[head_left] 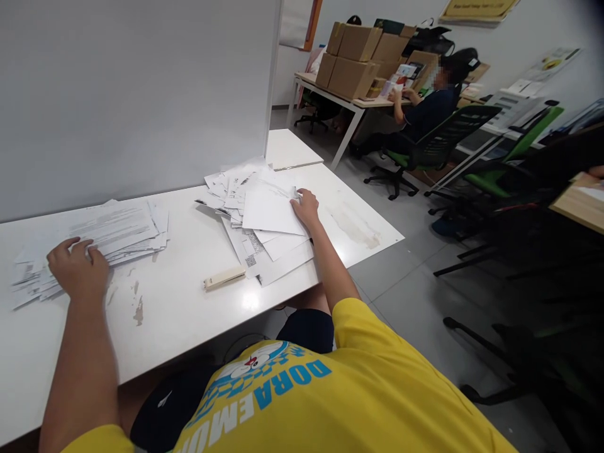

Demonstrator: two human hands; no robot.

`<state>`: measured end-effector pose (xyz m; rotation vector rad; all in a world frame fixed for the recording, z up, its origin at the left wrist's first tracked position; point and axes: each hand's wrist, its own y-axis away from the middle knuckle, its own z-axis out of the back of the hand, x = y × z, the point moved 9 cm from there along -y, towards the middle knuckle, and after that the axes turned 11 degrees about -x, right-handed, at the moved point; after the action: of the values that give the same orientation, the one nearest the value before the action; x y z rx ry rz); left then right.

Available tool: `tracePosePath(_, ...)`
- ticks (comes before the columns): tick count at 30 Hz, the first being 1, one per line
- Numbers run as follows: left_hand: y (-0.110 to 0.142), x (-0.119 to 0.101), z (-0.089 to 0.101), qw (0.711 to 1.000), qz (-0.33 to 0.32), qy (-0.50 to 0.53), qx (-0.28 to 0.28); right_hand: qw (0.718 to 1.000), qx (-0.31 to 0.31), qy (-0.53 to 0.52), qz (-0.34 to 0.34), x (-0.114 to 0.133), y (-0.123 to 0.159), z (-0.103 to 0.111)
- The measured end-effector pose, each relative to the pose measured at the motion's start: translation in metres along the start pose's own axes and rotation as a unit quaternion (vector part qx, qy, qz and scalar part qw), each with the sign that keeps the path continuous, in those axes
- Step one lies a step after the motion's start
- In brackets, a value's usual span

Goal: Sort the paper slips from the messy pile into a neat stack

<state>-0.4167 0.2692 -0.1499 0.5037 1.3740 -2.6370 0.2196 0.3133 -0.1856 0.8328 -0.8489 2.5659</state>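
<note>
Perhaps for steadying, the left hand [79, 267] rests unclenched on the left paper stack [120, 223], while the right hand [307, 207], its grip unclear, touches the right paper pile [268, 212], stapler [224, 278] between on the surface [182, 311].

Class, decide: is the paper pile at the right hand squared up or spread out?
Spread out: the paper pile has edges jutting at differing angles.

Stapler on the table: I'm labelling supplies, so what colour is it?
The stapler is cream, showing best in the head view.
</note>
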Motion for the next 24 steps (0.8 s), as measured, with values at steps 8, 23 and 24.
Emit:
tracePosePath(8,0.002,0.003,0.003,1.000,0.020,0.017,0.004,0.977,0.021,-0.204,-0.052,0.006,0.006,0.006)
tracePosePath(23,0.015,-0.318,-0.082,0.830,-0.051,0.488,0.266,0.921,-0.075,-0.342,0.169,0.108,0.032,0.124)
tracePosePath(24,0.014,-0.326,-0.083,0.828,-0.038,0.498,0.254,0.918,-0.086,-0.354,0.157,0.104,0.035,0.126)
